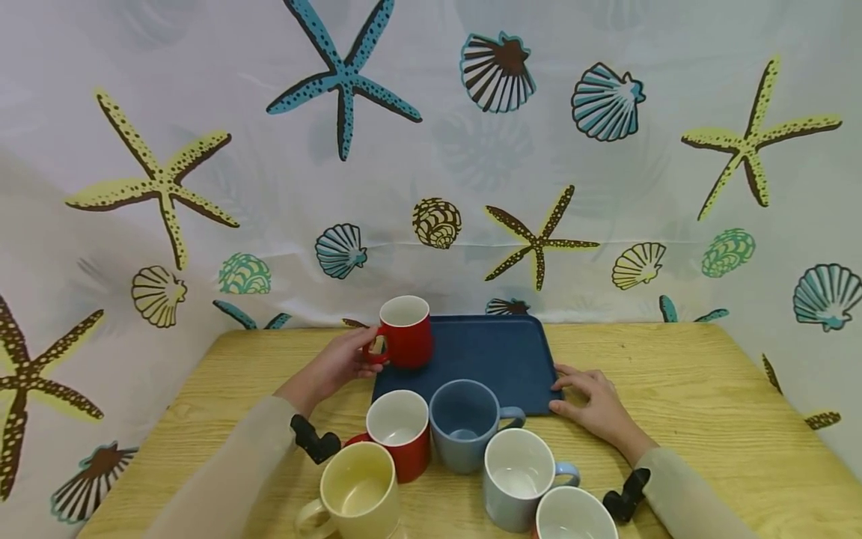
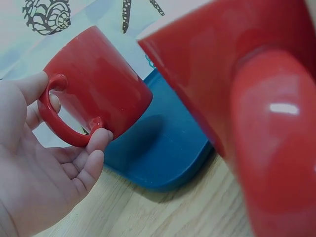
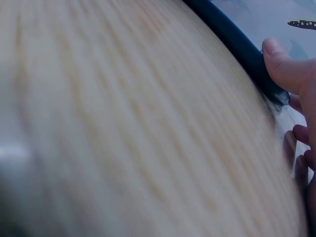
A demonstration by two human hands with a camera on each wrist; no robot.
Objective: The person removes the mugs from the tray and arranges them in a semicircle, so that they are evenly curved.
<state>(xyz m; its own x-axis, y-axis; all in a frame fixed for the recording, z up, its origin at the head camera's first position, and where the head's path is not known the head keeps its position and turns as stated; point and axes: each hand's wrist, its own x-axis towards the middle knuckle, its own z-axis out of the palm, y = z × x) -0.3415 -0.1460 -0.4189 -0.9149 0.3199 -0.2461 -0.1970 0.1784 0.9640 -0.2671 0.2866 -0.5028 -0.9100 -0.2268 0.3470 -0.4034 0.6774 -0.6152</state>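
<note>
My left hand (image 1: 343,357) holds a red mug (image 1: 412,340) with a white inside by its handle. The mug stands upright over the left part of a dark blue tray (image 1: 488,352). A shadow lies on the tray below it in the left wrist view; I cannot tell whether its base touches. At the tray's right edge, close to its front corner, my right hand (image 1: 595,404) rests its thumb and fingertips on the rim. The right wrist view shows the thumb (image 3: 284,64) against that rim. A second red mug (image 2: 197,64) looms close in the left wrist view.
In front of the tray stand the second red mug, a blue mug (image 1: 465,438), a pale blue-grey mug (image 1: 501,498) and a yellow mug (image 1: 360,509). A white-lined mug (image 1: 575,516) is cut off by the lower frame edge. Patterned cloth (image 1: 431,150) hangs behind the wooden table (image 1: 646,359).
</note>
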